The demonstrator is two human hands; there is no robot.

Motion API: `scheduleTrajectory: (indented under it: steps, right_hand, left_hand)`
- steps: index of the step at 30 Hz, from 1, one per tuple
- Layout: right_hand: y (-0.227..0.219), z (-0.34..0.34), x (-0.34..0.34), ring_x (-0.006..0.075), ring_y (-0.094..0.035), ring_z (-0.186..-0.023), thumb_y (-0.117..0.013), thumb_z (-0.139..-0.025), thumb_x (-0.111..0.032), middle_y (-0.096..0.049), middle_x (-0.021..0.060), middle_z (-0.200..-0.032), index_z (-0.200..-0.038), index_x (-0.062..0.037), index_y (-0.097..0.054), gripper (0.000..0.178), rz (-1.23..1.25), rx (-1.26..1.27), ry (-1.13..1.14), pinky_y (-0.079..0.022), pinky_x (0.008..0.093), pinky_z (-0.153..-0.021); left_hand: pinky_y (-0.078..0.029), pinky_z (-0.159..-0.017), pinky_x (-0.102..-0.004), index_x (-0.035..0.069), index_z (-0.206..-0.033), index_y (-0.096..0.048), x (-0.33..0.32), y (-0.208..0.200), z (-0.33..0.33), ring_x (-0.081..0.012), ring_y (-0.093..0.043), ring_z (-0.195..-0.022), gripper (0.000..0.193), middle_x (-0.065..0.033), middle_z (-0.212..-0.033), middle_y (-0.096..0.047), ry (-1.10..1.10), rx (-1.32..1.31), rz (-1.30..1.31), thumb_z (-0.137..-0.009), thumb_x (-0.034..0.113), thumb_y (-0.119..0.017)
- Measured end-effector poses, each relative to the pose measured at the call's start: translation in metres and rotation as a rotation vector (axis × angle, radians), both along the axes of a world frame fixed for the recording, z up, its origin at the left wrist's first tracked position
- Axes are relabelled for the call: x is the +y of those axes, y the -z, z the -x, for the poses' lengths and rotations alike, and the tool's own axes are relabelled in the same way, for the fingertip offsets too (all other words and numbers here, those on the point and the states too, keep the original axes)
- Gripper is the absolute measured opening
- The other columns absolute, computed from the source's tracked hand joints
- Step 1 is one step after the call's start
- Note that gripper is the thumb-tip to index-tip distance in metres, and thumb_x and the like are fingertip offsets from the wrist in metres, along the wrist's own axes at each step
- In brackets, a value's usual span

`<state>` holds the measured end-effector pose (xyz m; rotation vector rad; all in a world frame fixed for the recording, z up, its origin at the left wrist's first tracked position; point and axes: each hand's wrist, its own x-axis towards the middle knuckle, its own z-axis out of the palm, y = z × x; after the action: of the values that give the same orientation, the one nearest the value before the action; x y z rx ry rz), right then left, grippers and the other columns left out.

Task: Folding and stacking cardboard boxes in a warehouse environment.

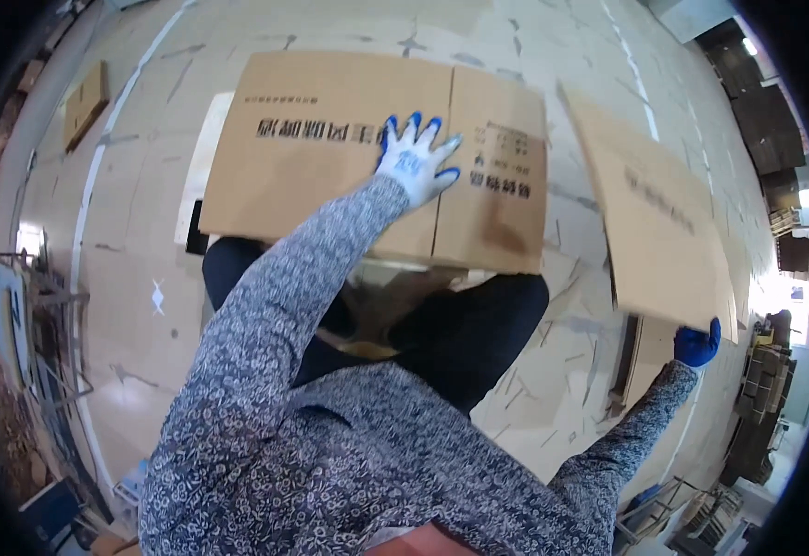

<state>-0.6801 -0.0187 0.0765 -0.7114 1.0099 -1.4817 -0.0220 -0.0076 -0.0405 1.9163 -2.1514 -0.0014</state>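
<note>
A flat brown cardboard sheet (330, 185) with dark print and a crease lies in front of me, above my knees. My left hand (412, 165), in a white glove with blue fingertips, rests on it with the fingers spread. Out to the right, my blue-gloved right hand (698, 343) grips the near corner of a second cardboard sheet (664, 222). That sheet is tilted and a little blurred, apart from the first one. The thumb and fingertips of the right hand are partly hidden at the sheet's edge.
More cardboard (645, 357) lies under the held sheet at the right. A small cardboard piece (86, 104) is on the floor at the far left. White lines and tape scraps mark the floor (136, 278). Racks (38, 315) stand along the left, stacked cardboard (764, 394) along the right.
</note>
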Motion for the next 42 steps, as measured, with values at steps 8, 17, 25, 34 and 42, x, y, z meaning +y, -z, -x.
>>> scheduleTrajectory:
  steps: [8, 17, 25, 34, 42]
  right_hand:
    - [-0.003, -0.327, 0.035, 0.0284, -0.069, -0.087, -0.06, -0.092, -0.021, -0.07, 0.0103, -0.094, -0.107, -0.0076, -0.063, 0.02, -0.161, -0.333, -0.428, -0.056, 0.0399, -0.079]
    - [0.063, -0.447, 0.074, 0.0284, -0.068, -0.096, -0.057, -0.096, -0.03, -0.068, 0.0116, -0.112, -0.124, -0.0107, -0.058, 0.034, -0.405, -0.331, -0.509, -0.059, 0.0416, -0.077]
    - [0.077, -0.462, 0.075, 0.0228, -0.069, -0.081, -0.057, -0.095, -0.043, -0.07, 0.0092, -0.098, -0.113, -0.0101, -0.061, 0.038, -0.59, -0.143, -0.634, -0.059, 0.0363, -0.069]
    - [0.081, -0.469, 0.074, 0.0177, -0.061, -0.063, -0.053, -0.09, -0.062, -0.067, 0.0059, -0.087, -0.11, -0.0051, -0.062, 0.061, -0.904, 0.015, -0.855, -0.052, 0.0272, -0.053]
    - [0.091, -0.476, 0.076, 0.0171, -0.063, -0.064, -0.053, -0.087, -0.068, -0.069, 0.0068, -0.085, -0.108, -0.0058, -0.065, 0.066, -0.942, -0.112, -0.978, -0.052, 0.0281, -0.053]
  left_hand:
    - [-0.029, -0.11, -0.0567, 0.019, -0.135, -0.05, -0.06, 0.11, -0.057, -0.0365, -0.039, -0.135, 0.05, -0.0182, -0.146, -0.041, 0.185, 0.48, -0.162, -0.094, 0.047, -0.049]
    - [-0.038, -0.104, -0.0492, 0.014, -0.13, -0.052, -0.015, 0.019, -0.087, -0.0356, -0.05, -0.122, 0.049, -0.0187, -0.135, -0.051, -0.418, 0.126, -0.017, -0.096, 0.048, -0.044]
    - [-0.047, -0.097, -0.0418, 0.009, -0.126, -0.054, 0.111, -0.016, -0.258, -0.0347, -0.061, -0.109, 0.05, -0.0192, -0.123, -0.061, -0.89, -0.12, -0.05, -0.098, 0.048, -0.039]
    - [-0.044, -0.099, -0.0447, 0.007, -0.134, -0.048, 0.098, -0.056, -0.223, -0.0326, -0.059, -0.116, 0.065, -0.021, -0.122, -0.062, -0.917, 0.433, -0.452, -0.093, 0.057, -0.047]
    - [-0.044, -0.098, -0.0463, 0.006, -0.13, -0.052, 0.109, -0.054, -0.223, -0.0348, -0.06, -0.115, 0.061, -0.0213, -0.121, -0.063, -0.96, 0.416, -0.411, -0.093, 0.055, -0.048]
